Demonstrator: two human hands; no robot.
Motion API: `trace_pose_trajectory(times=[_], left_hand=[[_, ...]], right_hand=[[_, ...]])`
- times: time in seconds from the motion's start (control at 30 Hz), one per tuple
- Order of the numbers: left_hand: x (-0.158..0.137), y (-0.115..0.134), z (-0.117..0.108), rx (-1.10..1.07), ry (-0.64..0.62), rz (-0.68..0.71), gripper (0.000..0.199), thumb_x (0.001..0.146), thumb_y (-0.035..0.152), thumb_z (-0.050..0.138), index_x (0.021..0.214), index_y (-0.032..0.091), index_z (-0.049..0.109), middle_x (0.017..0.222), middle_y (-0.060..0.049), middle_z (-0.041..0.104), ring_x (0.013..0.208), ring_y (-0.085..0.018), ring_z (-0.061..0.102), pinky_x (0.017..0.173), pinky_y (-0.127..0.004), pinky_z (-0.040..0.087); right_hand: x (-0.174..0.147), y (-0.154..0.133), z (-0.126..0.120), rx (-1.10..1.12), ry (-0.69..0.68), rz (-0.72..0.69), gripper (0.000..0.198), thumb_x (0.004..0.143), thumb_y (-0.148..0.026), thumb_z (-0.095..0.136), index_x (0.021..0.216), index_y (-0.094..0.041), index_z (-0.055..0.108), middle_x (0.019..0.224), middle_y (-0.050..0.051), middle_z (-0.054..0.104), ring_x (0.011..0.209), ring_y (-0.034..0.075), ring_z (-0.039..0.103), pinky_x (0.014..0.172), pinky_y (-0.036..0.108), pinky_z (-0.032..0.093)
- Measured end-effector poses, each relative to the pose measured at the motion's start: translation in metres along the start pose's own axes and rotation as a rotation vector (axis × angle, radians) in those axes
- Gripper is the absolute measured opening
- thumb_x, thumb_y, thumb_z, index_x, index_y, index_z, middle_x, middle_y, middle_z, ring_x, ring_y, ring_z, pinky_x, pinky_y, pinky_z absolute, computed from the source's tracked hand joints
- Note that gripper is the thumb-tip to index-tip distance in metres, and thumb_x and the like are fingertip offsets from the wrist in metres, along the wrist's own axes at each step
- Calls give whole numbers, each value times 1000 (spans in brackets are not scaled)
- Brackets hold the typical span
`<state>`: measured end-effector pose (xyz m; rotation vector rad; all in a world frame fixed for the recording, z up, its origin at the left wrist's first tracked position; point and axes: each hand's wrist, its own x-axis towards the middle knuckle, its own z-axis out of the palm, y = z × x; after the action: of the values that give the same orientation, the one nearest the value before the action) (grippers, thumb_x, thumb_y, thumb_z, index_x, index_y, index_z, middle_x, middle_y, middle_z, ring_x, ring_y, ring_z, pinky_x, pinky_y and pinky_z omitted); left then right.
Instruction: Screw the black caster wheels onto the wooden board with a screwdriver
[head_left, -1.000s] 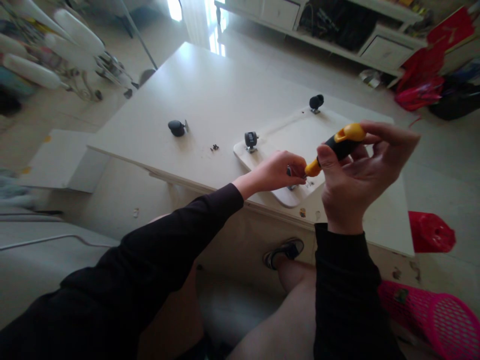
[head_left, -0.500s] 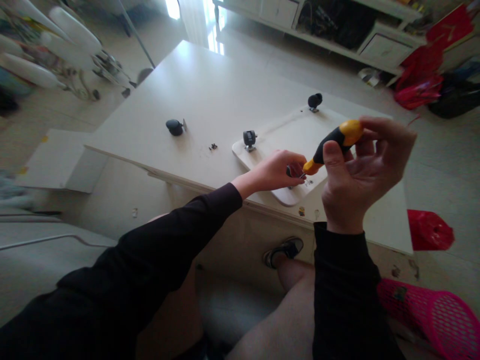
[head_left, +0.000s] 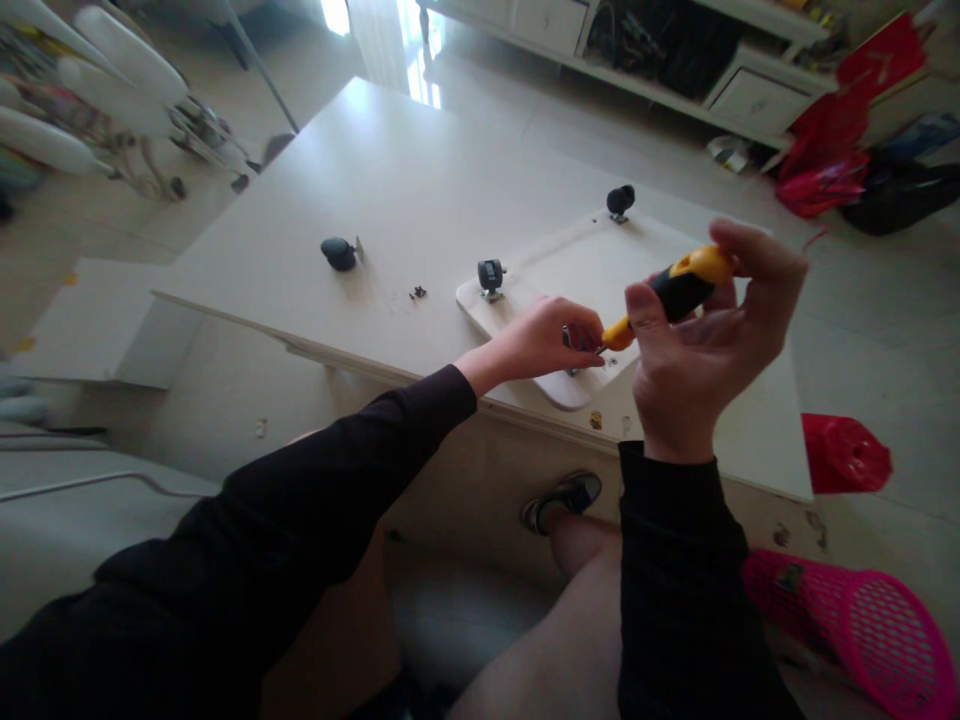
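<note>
My right hand (head_left: 701, 345) grips a yellow and black screwdriver (head_left: 679, 292), its shaft slanting down to the left. The tip goes down beside the fingers of my left hand (head_left: 544, 335), which are closed around a caster wheel (head_left: 567, 337) at the near corner of a white board (head_left: 577, 270). That caster is mostly hidden by the fingers, as is the screw under the tip. Two more casters stand on the board, one grey caster (head_left: 490, 275) at the left corner and one black caster (head_left: 620, 201) at the far corner.
The board lies on a white table (head_left: 300, 190). A loose caster (head_left: 340, 254) and several small screws (head_left: 418, 292) lie to its left. On the floor are a pink mesh basket (head_left: 847, 620), a red plastic item (head_left: 847, 453) and a white box (head_left: 97, 320).
The screwdriver's handle has turned a little in my right hand, whose fingers have shifted on it. My left hand stays at the caster. The whole view has shifted slightly.
</note>
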<state>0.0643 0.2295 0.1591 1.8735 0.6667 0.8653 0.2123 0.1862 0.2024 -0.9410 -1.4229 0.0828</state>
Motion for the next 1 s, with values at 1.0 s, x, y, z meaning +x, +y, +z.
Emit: trace_pose_trajectory(times=[1.0], left_hand=[[0, -2, 0, -29, -27, -6, 3, 87, 15, 76, 89, 15, 79, 79, -3, 77, 73, -13, 67, 72, -27, 53]], right_hand=[[1, 2, 5, 113, -68, 9, 41, 87, -46, 79, 125, -37, 64, 118, 1, 60, 101, 16, 68, 87, 36, 66]])
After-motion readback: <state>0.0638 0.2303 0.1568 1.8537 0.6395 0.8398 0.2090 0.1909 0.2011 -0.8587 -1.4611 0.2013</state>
